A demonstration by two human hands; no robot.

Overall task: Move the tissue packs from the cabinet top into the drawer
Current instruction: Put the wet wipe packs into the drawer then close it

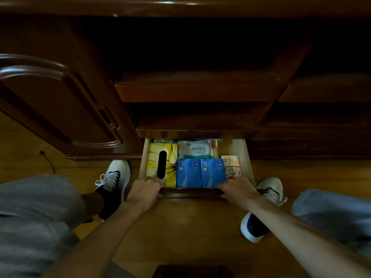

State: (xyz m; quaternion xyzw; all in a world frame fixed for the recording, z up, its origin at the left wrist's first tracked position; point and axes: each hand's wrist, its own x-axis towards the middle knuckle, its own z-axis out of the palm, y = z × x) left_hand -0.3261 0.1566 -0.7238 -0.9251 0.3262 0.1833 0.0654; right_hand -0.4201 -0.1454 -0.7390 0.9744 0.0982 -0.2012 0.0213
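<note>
Drawer [146, 155] was the lowest one in a dark wood cabinet [60, 97], pulled out over a yellowish wood floor [186, 227]. Left hand [143, 190] gripped the drawer's front edge near its left corner, fingers curled over the top and thumb underneath. Right hand [236, 189] gripped the same edge near the right corner, fingers hooked inside. Neither grip held a pack.

Two blue tissue packs [200, 173] lay side by side in the drawer's front middle, touching each other. Yellow flowered tissue box [170, 157] sat along the left wall, its dark slot facing up. White wipes pack [195, 150] lay behind the blue ones. Small printed boxes [230, 163] sat on the right.

Room was dim; the upper drawers above were closed and mostly in shadow. Arched cabinet door [50, 93] stood to the left. White-and-black sneakers [114, 177] were planted on the floor on either side of the drawer, with grey trousers [34, 217] at both lower corners. Thin dark cable [47, 159] lay on the floor at left.
</note>
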